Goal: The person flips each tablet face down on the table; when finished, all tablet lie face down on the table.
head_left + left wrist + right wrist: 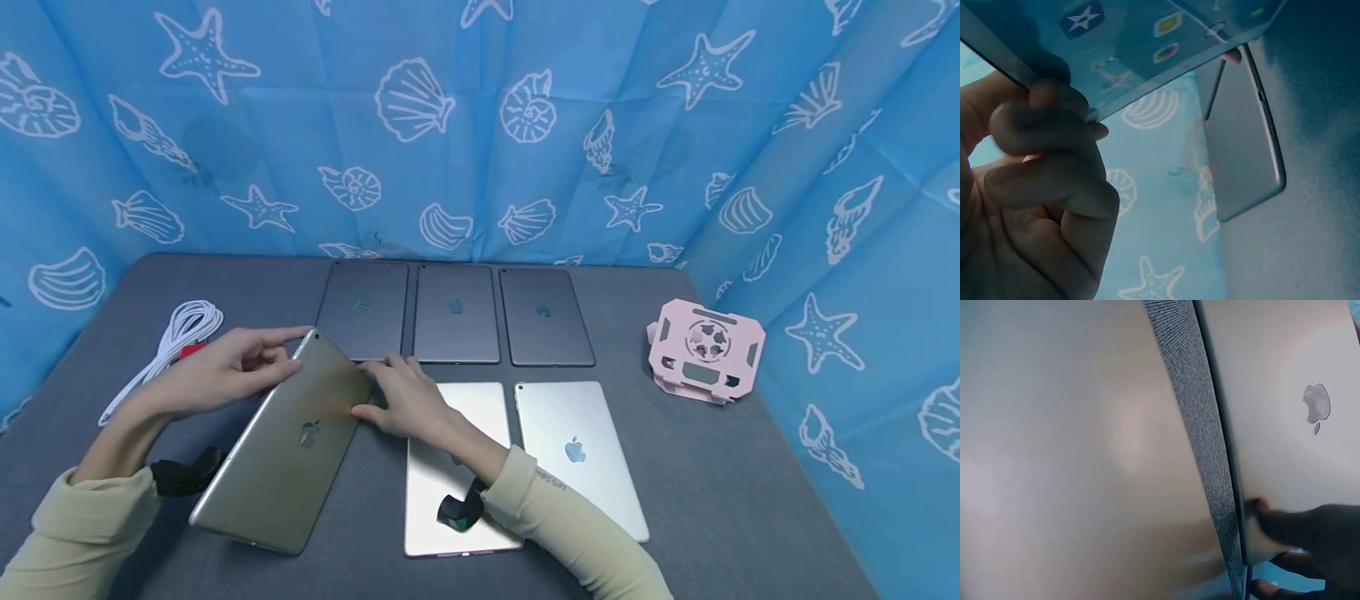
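Note:
In the head view a gold tablet point(303, 442) is held tilted over the left of the table, its back with the apple logo facing me. My left hand point(225, 371) pinches its upper left corner with fingers and thumb. At the upper right corner my right hand point(408, 400) grips it, thumb on the back; the right wrist view shows that thumb on the tablet back point(1272, 425). The left wrist view shows its lit screen point(1129, 56) with app icons. Beside my right hand lies a silver tablet point(457, 467), partly under the forearm.
Another silver tablet point(577, 458) lies face down further right. Three dark grey tablets point(456, 333) lie in a row behind. A pink stand point(705, 350) is at the right, a coiled white cable point(183, 329) and a red item point(192, 349) at the left. A blue curtain point(465, 167) hangs behind.

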Tool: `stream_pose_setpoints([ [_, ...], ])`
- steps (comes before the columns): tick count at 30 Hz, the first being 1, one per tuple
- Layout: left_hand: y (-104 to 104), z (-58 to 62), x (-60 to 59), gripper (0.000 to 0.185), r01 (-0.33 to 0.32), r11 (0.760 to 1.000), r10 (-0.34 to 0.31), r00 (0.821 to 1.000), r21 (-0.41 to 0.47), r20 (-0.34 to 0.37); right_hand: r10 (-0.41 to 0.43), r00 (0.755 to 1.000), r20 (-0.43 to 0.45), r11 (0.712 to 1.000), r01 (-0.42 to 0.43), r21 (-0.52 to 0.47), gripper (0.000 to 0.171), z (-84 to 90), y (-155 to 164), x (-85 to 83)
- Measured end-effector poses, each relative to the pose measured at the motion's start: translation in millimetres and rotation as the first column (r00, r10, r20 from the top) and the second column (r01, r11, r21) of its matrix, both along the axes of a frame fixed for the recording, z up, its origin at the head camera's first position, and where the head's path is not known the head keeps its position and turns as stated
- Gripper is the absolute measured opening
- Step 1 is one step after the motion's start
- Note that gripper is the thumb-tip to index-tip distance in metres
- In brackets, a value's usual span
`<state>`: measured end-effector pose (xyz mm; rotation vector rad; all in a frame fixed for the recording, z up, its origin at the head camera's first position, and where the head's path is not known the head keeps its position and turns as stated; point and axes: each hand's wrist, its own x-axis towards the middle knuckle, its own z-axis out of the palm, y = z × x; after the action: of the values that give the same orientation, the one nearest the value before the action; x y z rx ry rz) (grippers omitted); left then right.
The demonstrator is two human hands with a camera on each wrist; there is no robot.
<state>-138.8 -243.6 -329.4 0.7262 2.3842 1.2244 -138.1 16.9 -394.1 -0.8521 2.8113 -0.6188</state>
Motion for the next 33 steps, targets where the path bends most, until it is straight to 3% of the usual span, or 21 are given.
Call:
stream_pose_setpoints([
  [4,-4,-2.3,-0.7,0.055,0.002,1.000,-0.003,0.999,-0.019,-0.044,-0.008,1.000,-0.005,1.000,0.008,0.017,0.057,-0.2,0,0.8],
  [13,-15,-12.3,-3.7,0.058,-0.016,0.996,0.012,0.999,-0.082,-0.045,-0.032,0.999,0.019,0.999,0.032,0.034,0.056,0.2,3,0.0],
  [20,-15,-24.0,-5.3,0.055,-0.007,0.990,-0.009,0.993,-0.138,-0.119,-0.032,0.998,0.055,0.999,0.033,-0.008,0.057,2.3,9,-2.4],
  [33,-8,-46.9,-4.5,0.058,-0.040,0.970,0.016,0.994,-0.239,-0.104,-0.065,0.989,0.130,0.995,0.075,-0.071,0.051,2.3,22,-4.9],
])
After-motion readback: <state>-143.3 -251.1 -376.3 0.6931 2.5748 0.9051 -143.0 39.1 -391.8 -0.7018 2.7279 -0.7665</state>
